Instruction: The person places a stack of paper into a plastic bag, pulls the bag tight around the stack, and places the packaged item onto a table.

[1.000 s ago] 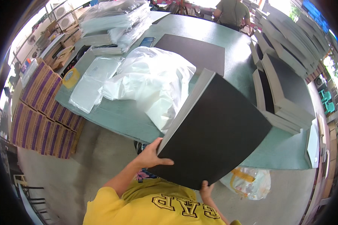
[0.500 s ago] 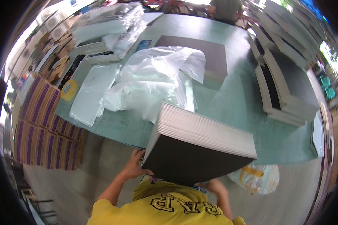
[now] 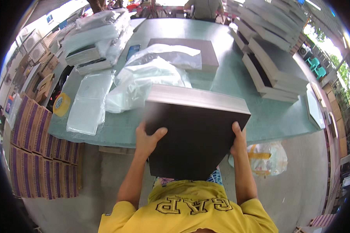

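A thick stack of black-faced boards point(image 3: 190, 143) with white edges is tilted up in front of my body, its black face toward me. My left hand point(image 3: 147, 139) grips its left side, thumb lying on the black face and fingers hidden behind. On the right side my right hand point(image 3: 238, 139) clasps the edge, thumb near the upper corner. Just beyond the stack, a crumpled clear plastic bag point(image 3: 147, 83) lies on the green table point(image 3: 116, 136), partly over another dark-topped board stack point(image 3: 208, 50).
Clear plastic sleeves point(image 3: 87, 103) and a yellow tape roll point(image 3: 61, 105) lie at the left. Wrapped packs point(image 3: 95, 44) are piled behind them; more board stacks point(image 3: 282, 68) stand at the right. Cartons point(image 3: 31, 136) and a stuffed plastic bag point(image 3: 274, 159) are below. Someone point(image 3: 206, 9) is across the table.
The stack has levelled from its slant, with its black face more upright toward me. My right hand has risen from the lower edge to the right side; my left has moved up.
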{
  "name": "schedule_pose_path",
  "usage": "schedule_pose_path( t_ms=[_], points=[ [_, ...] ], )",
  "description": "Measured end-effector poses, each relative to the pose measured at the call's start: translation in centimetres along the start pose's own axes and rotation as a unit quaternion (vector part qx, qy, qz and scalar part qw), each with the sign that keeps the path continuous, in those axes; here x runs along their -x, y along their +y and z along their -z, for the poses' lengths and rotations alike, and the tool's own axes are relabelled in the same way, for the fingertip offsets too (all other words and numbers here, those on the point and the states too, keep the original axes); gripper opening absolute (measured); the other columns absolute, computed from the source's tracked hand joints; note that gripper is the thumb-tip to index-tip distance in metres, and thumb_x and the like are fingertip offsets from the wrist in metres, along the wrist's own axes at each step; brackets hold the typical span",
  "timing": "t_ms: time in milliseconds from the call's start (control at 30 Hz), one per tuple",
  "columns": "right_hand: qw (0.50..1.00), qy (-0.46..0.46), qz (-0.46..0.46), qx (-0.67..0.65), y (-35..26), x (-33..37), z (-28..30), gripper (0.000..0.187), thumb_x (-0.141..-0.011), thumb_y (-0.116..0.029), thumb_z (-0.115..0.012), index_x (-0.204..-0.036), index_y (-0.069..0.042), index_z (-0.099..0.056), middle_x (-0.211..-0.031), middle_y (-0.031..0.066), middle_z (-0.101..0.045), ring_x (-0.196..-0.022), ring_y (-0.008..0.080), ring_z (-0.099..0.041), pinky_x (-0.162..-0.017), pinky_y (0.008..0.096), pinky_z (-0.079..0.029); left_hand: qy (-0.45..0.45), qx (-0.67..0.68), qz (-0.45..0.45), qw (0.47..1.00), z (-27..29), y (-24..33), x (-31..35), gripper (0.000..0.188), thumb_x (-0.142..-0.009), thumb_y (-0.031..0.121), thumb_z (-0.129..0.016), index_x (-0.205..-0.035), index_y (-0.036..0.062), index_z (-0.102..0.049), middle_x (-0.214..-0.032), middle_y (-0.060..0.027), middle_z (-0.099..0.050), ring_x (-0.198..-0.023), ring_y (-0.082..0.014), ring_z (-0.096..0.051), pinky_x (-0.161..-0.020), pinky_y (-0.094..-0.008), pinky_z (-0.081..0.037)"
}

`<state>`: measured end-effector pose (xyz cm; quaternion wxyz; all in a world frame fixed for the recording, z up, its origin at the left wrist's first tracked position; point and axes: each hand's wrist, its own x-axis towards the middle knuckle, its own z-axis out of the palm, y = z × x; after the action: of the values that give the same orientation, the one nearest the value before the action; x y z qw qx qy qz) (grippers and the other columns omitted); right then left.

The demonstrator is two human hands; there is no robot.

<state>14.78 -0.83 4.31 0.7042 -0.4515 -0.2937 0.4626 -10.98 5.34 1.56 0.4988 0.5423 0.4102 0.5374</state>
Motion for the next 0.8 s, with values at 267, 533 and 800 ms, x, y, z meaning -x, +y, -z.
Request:
schedule_pose_path(
  t_ms=[267, 533, 800],
  points=[
    [0.992, -0.054, 0.035, 0.107, -2.0, -0.5, -0.1, 0.087, -0.054, -0.042, -0.078, -0.118, 0.000, -0.035, -0.104, 0.0113, -0.050, -0.096, 0.0222, -0.050, -0.080, 0.0330, -0.043, 0.065, 0.078, -0.071, 0.992, 0.5, -1.9, 3.3, 0.066, -0.068, 0.041, -0.069, -0.109, -0.0049, -0.046, -0.097, -0.0093, -0.054, -0.089, -0.0160, -0.050, -0.080, -0.0291, -0.040],
    [0.995, 0.009, 0.032, 0.099, 0.9, 0.8, 3.6, 0.101, -0.049, -0.054, -0.076, -0.123, -0.001, -0.030, -0.112, 0.0105, -0.045, -0.104, 0.0228, -0.045, -0.086, 0.0338, -0.038, 0.004, 0.100, -0.055, 0.993, -0.1, -3.9, 3.3, 0.079, -0.079, 0.063, -0.037, -0.120, -0.0048, -0.038, -0.107, -0.0105, -0.051, -0.100, -0.0153, -0.045, -0.085, -0.0273, -0.036],
    [0.995, -0.019, 0.055, 0.077, 1.1, 2.0, 5.2, 0.099, -0.053, -0.051, -0.075, -0.123, 0.001, -0.029, -0.114, 0.0106, -0.044, -0.104, 0.0218, -0.044, -0.087, 0.0333, -0.037, 0.021, -0.183, -0.137, 0.973, 6.0, 1.6, -5.7, 0.046, -0.081, 0.042, -0.051, -0.101, -0.0001, -0.055, -0.098, -0.0106, -0.058, -0.093, -0.0200, -0.052, -0.077, -0.0328, -0.040]
  ],
)
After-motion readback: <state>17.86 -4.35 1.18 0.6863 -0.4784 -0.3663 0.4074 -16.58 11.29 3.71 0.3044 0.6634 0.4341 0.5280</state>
